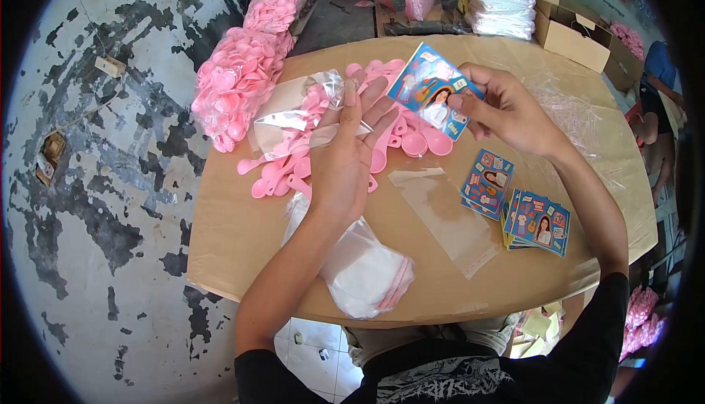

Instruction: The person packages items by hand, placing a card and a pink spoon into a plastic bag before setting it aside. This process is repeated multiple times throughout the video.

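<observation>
Between the thumb and fingers of my right hand is a blue printed card, held up over the table. My left hand is raised with its fingers apart, close to the card's left edge. A clear plastic bag lies against or behind the fingers of my left hand; whether they grip it I cannot tell. Pink plastic spoons are heaped behind both hands. A flat clear bag rests on the table, left of two stacks of blue cards.
Brown paper covers the table. Near its front edge sits a bundle of clear bags. Large bags of pink spoons stand at the back left. Cardboard boxes and packed plastic are at the back right. Another person is at far right.
</observation>
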The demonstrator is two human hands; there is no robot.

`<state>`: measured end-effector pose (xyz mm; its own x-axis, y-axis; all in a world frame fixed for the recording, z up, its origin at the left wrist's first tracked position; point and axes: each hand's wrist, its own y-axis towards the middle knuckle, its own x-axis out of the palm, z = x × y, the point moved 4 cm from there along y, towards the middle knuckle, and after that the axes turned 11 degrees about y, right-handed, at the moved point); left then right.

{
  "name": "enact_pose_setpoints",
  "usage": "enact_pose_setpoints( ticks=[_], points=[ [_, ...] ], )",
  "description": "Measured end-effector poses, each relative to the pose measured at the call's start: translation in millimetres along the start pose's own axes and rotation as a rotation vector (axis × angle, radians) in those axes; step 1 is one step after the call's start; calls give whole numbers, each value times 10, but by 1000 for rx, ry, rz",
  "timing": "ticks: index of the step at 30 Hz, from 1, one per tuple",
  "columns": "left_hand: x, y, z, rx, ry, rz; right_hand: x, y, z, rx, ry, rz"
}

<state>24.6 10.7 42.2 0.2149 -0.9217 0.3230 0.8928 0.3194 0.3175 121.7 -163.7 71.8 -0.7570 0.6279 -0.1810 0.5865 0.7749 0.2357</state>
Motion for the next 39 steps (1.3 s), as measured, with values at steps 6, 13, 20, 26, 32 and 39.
enact_pose_setpoints(
  ticks=[6,13,20,26,32,39],
  points=[
    [20,-25,-87,-42,93,24,113,-42,28,10,-164,-105],
    [123,-116,-153,-172,222,-130,150,-68,-16,25,-127,-186],
    [231,-152,-83,13,146,-271,301,-116,-44,10,26,-71],
    [128,-78,92,-29,-270,-286,433,-97,-90,29,204,1],
    [171,-131,217,372,506,-532,378,4,-81,-97,73,-160],
    [-104,24,346,335,128,-88,167,109,-336,-73,22,-98]
  ],
)
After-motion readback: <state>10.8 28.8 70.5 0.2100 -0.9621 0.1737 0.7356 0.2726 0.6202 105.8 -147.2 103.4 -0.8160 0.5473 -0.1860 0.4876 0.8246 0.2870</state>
